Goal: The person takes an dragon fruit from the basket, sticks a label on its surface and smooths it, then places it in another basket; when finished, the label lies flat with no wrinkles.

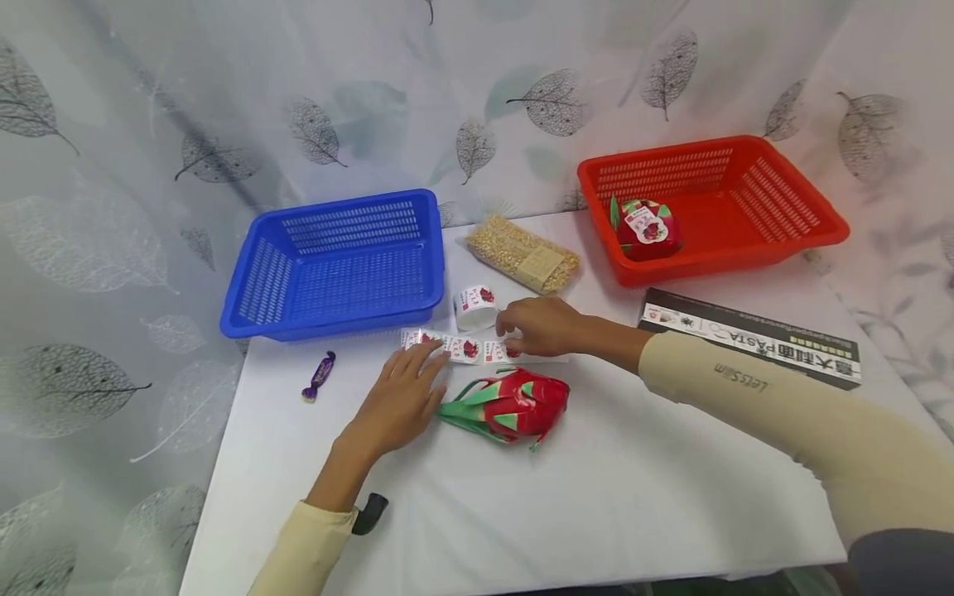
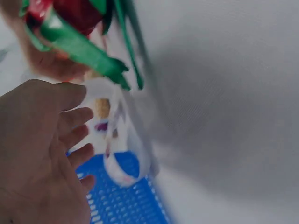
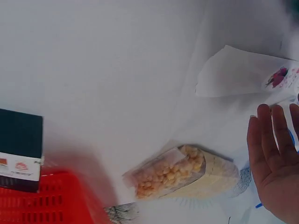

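Note:
A strip of white labels (image 1: 469, 351) printed with red fruit lies across the white table, in front of its label roll (image 1: 473, 310). My left hand (image 1: 398, 404) reaches over the strip's left end, fingertips right at it, fingers relaxed. Over the right part of the strip is my right hand (image 1: 542, 326); in the right wrist view its fingers (image 3: 268, 135) extend nearly straight beside the strip's blank end (image 3: 229, 77). A red dragon fruit (image 1: 526, 406) with green leaf tips lies just nearer than the strip, its green end close to my left fingers. The left wrist view is blurred.
A blue basket (image 1: 335, 323) stands back left, a purple-wrapped candy (image 1: 319, 377) before it. Behind the roll lies a bag of corn kernels (image 1: 514, 248). The red basket (image 1: 790, 257) at back right holds a labelled dragon fruit (image 1: 667, 236); a pasta box (image 1: 753, 338) lies in front.

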The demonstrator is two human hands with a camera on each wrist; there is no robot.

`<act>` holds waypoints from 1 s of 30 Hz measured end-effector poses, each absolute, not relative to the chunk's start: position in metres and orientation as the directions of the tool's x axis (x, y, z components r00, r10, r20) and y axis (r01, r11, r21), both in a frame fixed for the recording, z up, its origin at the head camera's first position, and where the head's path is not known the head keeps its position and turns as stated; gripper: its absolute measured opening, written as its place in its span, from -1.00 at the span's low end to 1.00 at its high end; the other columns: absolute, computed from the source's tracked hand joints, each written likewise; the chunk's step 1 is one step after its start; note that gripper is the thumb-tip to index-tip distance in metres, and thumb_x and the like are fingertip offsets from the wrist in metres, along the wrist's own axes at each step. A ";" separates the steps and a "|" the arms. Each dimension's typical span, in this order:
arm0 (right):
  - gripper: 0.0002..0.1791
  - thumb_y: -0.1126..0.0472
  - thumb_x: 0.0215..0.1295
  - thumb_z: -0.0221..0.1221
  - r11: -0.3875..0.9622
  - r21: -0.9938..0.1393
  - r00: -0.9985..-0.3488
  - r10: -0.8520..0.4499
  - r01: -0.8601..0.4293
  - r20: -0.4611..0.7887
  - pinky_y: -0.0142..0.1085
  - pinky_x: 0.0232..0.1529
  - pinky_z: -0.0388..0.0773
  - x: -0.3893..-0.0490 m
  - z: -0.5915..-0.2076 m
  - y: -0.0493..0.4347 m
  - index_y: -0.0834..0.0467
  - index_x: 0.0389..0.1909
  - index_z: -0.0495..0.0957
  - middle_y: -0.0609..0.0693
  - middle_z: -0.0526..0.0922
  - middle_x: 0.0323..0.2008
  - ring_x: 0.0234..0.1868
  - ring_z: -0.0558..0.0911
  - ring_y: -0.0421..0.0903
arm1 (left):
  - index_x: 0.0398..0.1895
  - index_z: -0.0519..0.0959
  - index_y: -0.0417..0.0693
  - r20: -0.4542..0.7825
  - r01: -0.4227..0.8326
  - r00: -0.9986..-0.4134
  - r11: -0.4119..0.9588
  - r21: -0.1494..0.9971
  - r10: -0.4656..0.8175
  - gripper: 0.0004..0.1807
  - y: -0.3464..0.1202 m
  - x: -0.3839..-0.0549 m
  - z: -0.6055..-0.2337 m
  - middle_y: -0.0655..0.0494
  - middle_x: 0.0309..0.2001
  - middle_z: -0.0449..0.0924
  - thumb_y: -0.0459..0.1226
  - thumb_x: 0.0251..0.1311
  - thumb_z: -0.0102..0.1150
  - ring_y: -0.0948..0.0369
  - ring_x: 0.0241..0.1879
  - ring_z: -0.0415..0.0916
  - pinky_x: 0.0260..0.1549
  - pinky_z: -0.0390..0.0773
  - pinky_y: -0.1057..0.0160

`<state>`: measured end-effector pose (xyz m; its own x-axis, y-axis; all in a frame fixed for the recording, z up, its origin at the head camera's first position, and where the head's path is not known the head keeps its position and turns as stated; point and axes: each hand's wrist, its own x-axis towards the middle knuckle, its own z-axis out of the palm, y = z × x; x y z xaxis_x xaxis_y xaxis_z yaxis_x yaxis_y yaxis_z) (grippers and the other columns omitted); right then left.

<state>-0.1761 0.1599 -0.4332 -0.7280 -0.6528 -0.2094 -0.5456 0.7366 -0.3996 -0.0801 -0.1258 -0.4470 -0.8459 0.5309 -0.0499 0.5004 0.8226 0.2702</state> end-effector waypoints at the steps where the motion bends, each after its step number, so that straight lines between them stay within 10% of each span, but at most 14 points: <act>1: -0.73 0.13 0.39 0.40 0.740 -0.391 -0.728 -0.652 -0.548 -0.213 -0.11 -0.08 0.72 -0.177 -0.435 0.157 0.04 0.07 0.74 -0.01 0.77 -0.05 0.05 0.72 -0.01 | 0.60 0.32 -0.13 -0.070 0.513 -0.835 0.819 0.255 0.545 -0.41 -0.121 -0.084 -0.449 -0.10 0.64 0.19 -0.15 0.62 0.05 -0.10 0.65 0.06 0.64 0.00 -0.17; 30: -0.81 0.20 0.41 0.37 0.658 -0.298 -0.597 -0.753 -0.692 -0.278 -0.10 -0.03 0.71 -0.205 -0.446 0.126 0.08 -0.01 0.75 0.01 0.75 -0.09 -0.07 0.72 -0.02 | 0.67 0.24 -0.05 -0.364 0.415 -0.759 0.832 0.369 0.540 -0.41 -0.112 -0.112 -0.448 0.02 0.68 0.15 -0.09 0.69 -0.15 0.01 0.68 0.02 0.62 0.13 -0.06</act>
